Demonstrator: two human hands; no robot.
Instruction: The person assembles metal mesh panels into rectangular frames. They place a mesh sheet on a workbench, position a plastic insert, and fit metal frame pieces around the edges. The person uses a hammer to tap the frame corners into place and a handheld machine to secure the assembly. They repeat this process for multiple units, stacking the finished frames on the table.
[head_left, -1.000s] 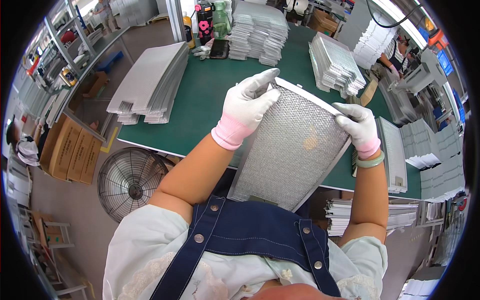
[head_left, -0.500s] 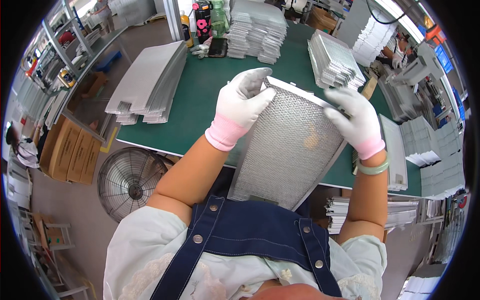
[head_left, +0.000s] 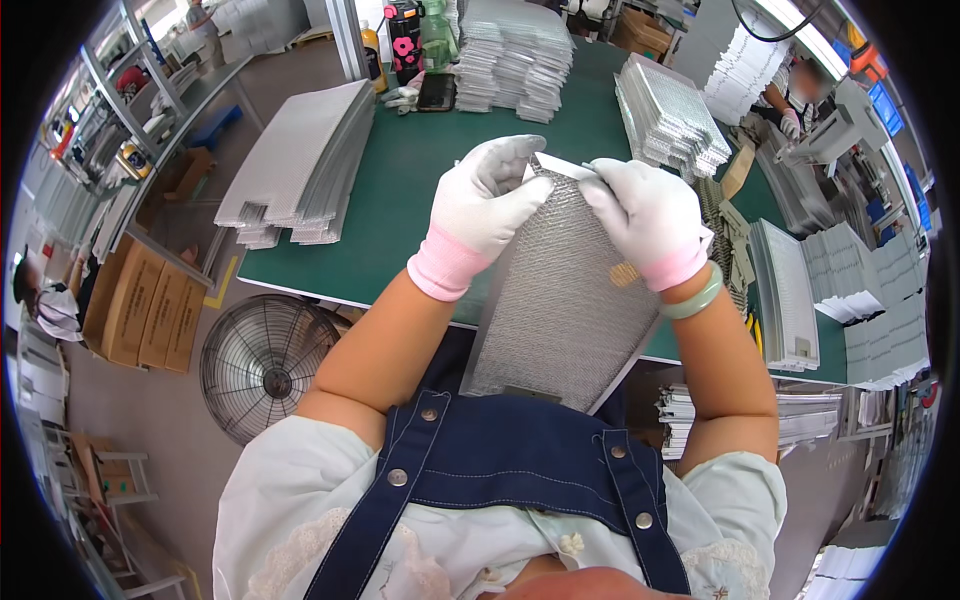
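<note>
In front of me a silver mesh filter panel [head_left: 560,300] with a thin metal frame is held tilted, its lower end against my navy apron [head_left: 500,455]. My left hand [head_left: 482,210], in a white glove with a pink cuff, is closed on its upper left corner, thumb over the mesh. Farther right along the same top edge, my right hand [head_left: 645,215] pinches the pale rim with thumb and fingers. It wears a matching glove, with a green bangle [head_left: 697,296] at the wrist. A small yellowish patch shows on the mesh beside the right hand.
The green table [head_left: 410,200] carries stacked panels at left [head_left: 295,150], back [head_left: 515,55] and right [head_left: 672,110]. Greenish strips [head_left: 735,240] lie beyond my right hand. A phone [head_left: 437,92] and bottles stand behind. A floor fan [head_left: 270,370] is at left; a co-worker [head_left: 795,95] is at far right.
My right hand has moved left and closed on the panel's top edge, uncovering the greenish strips on the table. My left hand keeps its hold on the corner.
</note>
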